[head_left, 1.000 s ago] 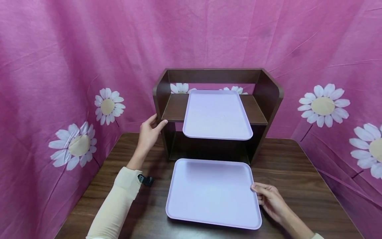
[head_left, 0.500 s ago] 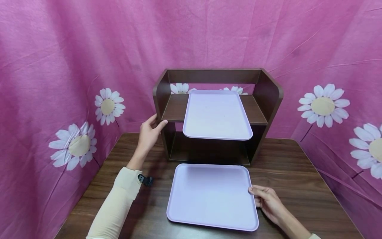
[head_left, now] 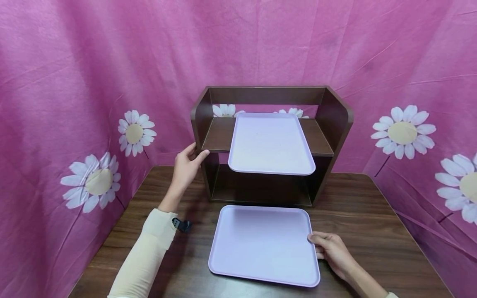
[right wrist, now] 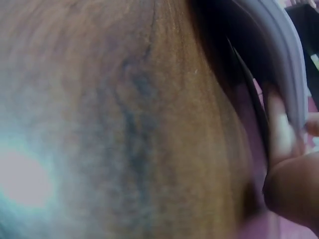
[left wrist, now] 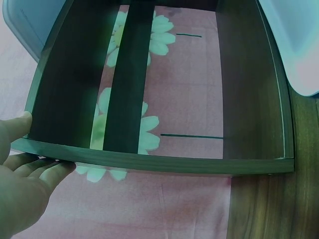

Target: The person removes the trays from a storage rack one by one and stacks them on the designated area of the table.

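Observation:
With the thumb at the front edge and the fingers along the outer face, my left hand (head_left: 185,166) grips the left side panel of a dark brown two-tier shelf (head_left: 337,120). The left wrist view shows the same hold on the shelf (left wrist: 199,165). My right hand (head_left: 333,251) pinches the right rim of a lilac tray (head_left: 264,246) in front of the shelf. In the right wrist view, that tray's rim (right wrist: 286,55) lies between thumb and fingers, with a dark gap beneath it. Another lilac tray (head_left: 271,142) lies on the upper board and overhangs its front edge.
The shelf stands at the back of a dark wood table (head_left: 365,219). Behind and at both sides hangs a pink curtain (head_left: 149,62) with large white daisies. A black wristband (head_left: 181,224) is on the left wrist.
The lower tray has moved slightly toward me and its right side a little to the left, along with my right hand. My left hand and the upper tray keep their places.

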`<action>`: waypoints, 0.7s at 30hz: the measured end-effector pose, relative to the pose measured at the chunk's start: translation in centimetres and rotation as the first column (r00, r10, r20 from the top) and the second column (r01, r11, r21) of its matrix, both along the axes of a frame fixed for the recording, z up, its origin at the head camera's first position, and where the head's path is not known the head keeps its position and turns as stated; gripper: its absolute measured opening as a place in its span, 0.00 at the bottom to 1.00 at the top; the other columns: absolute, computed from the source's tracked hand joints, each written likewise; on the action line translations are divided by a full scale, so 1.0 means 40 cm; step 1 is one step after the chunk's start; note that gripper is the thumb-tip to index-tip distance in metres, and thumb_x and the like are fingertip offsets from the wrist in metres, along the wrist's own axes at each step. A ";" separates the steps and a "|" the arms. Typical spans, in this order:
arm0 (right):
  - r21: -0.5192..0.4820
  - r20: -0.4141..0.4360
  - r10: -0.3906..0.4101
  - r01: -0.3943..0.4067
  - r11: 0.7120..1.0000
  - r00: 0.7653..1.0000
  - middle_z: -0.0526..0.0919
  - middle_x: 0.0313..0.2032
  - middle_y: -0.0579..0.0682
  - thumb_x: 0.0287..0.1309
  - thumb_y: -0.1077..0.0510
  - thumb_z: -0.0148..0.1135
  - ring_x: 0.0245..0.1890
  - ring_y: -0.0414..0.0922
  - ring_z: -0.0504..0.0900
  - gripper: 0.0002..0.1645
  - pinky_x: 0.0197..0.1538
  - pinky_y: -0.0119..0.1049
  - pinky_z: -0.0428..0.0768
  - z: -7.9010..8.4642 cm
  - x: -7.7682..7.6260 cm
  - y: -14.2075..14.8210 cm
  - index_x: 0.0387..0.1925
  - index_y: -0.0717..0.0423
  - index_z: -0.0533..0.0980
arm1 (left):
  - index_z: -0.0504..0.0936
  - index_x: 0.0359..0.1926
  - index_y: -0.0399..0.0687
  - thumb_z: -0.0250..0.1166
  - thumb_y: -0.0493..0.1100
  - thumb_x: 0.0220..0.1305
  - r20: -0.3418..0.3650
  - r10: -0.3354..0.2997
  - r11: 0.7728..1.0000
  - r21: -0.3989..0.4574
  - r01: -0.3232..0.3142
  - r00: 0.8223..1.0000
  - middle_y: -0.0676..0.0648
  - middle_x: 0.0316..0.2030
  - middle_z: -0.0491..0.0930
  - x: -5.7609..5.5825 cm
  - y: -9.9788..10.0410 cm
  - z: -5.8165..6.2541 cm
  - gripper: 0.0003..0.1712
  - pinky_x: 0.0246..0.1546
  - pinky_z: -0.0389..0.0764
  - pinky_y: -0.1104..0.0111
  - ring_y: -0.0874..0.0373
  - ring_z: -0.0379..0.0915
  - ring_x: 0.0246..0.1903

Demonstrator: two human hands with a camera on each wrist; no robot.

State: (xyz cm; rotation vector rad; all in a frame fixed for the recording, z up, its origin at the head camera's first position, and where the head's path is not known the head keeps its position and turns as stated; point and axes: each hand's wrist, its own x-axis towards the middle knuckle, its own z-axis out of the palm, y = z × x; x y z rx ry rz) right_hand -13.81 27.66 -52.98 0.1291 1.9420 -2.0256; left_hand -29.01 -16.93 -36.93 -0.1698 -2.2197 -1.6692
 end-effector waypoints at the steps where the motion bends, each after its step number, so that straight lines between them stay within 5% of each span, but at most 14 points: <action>1: 0.060 -0.003 -0.018 0.018 0.998 1.000 0.92 0.35 0.47 0.77 0.62 0.57 0.35 0.38 0.90 0.21 0.40 0.34 0.91 0.004 0.000 -0.006 0.59 0.76 0.76 | 0.79 0.72 0.45 0.73 0.48 0.72 -0.002 0.000 1.000 0.000 0.000 1.000 0.38 0.59 0.86 0.000 0.000 0.000 0.31 0.35 0.84 0.77 0.52 0.84 0.53; 4: 0.239 -0.051 -0.037 0.048 0.970 0.998 0.92 0.37 0.53 0.76 0.61 0.58 0.33 0.41 0.90 0.30 0.37 0.36 0.91 0.017 0.001 -0.024 0.64 0.86 0.69 | 0.80 0.71 0.45 0.73 0.48 0.72 -0.006 -0.001 1.000 0.000 0.001 1.000 0.37 0.59 0.87 0.001 0.001 0.002 0.31 0.34 0.83 0.79 0.54 0.84 0.51; 11: 0.534 -0.191 -0.033 0.132 0.835 0.981 0.90 0.31 0.57 0.71 0.64 0.64 0.22 0.46 0.87 0.20 0.26 0.38 0.88 0.042 0.009 -0.045 0.55 0.78 0.81 | 0.80 0.71 0.44 0.73 0.48 0.72 -0.003 -0.001 1.000 -0.003 0.001 1.000 0.37 0.58 0.87 -0.001 0.000 -0.001 0.30 0.33 0.82 0.81 0.54 0.84 0.50; 16: 0.635 -0.236 -0.015 0.165 0.754 0.972 0.88 0.24 0.50 0.67 0.61 0.69 0.16 0.43 0.84 0.16 0.23 0.35 0.85 0.048 0.013 -0.045 0.50 0.68 0.87 | 0.80 0.70 0.43 0.73 0.47 0.72 -0.005 0.000 1.000 -0.003 0.000 1.000 0.37 0.58 0.87 0.001 0.002 0.002 0.30 0.34 0.83 0.80 0.51 0.84 0.52; 21: 0.660 -0.262 0.003 0.177 0.730 0.965 0.86 0.23 0.48 0.66 0.61 0.70 0.15 0.42 0.83 0.15 0.22 0.34 0.84 0.048 0.012 -0.046 0.50 0.66 0.87 | 0.80 0.70 0.43 0.73 0.46 0.72 -0.006 0.001 1.000 -0.002 -0.002 1.000 0.37 0.59 0.87 0.001 0.003 0.003 0.29 0.35 0.84 0.78 0.51 0.84 0.53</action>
